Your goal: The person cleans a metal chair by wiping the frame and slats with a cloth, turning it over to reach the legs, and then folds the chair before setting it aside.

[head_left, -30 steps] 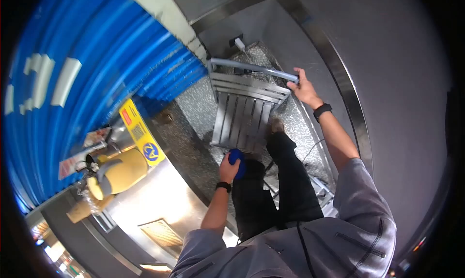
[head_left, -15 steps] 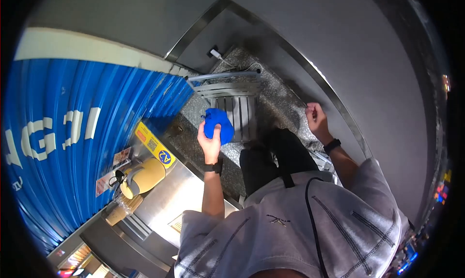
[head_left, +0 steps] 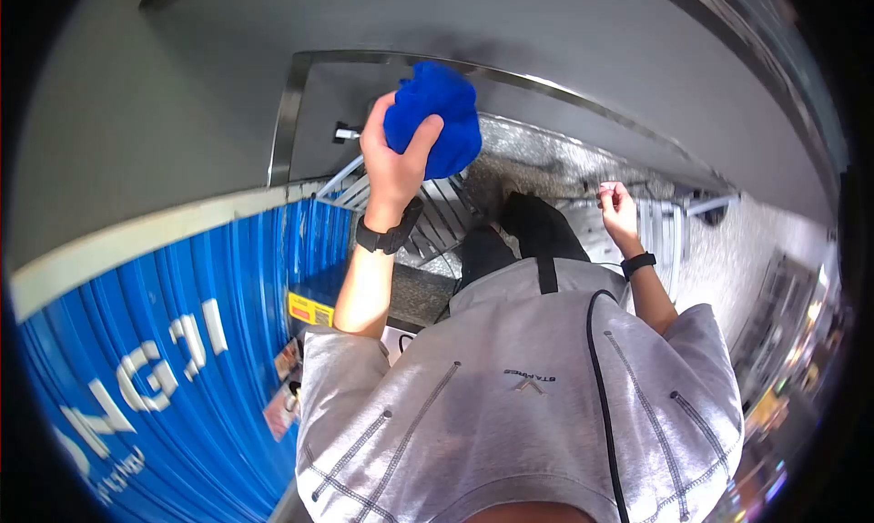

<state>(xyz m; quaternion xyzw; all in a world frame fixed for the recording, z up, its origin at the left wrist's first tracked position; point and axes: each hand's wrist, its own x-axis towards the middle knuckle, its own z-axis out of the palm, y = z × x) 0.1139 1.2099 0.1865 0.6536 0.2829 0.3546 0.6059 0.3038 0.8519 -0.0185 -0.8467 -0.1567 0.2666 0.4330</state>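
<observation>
A bunched blue cloth (head_left: 458, 122) is raised in front of the grey wall. My left hand (head_left: 396, 163) is closed around its near left side, thumb across the front. How much cloth lies in the palm is hidden. Lower and to the right, my right hand (head_left: 619, 215) is held above a slatted metal chair (head_left: 669, 236) with its fingers curled together. Whether anything small sits between those fingertips I cannot make out. Each wrist wears a dark band.
Behind my left forearm stands another slatted chair (head_left: 437, 218). A white plug (head_left: 346, 134) sits in the wall socket. The grey wall (head_left: 583, 40) has a metal trim strip. Blue corrugated panel (head_left: 182, 341) with white letters and a yellow sign (head_left: 309, 310) are at left.
My left hand has lifted the blue cloth up toward the wall. The view has turned, bringing the right-hand chair and floor into sight. My right hand stays low with curled fingers.
</observation>
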